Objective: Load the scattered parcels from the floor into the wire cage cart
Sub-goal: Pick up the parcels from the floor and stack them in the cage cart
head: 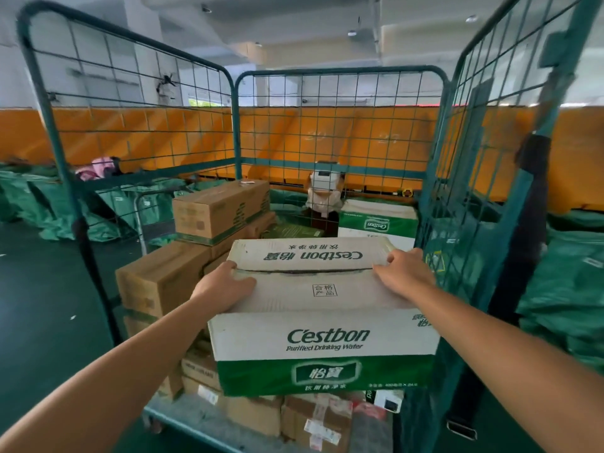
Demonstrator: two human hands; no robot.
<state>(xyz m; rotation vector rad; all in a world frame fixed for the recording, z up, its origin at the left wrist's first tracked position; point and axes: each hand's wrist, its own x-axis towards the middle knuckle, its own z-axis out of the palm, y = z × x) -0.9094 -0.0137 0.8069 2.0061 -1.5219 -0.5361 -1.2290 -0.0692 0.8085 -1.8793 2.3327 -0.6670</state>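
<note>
A white and green C'estbon water carton (323,335) sits at the front of the green wire cage cart (340,73), on top of smaller taped parcels (313,420). My left hand (222,286) lies flat on the carton's top left. At the top right, my right hand (403,269) rests on the lid with its fingers over the far corner. Brown cartons (219,210) are stacked on the cart's left side, and another C'estbon carton (376,220) stands at the back right.
The cart's mesh walls rise left (137,93), behind and right (490,125); its front is open toward me. Green sacks (39,197) lie on the dark floor at left and green sacks (568,289) at right. An orange barrier wall (327,135) runs behind.
</note>
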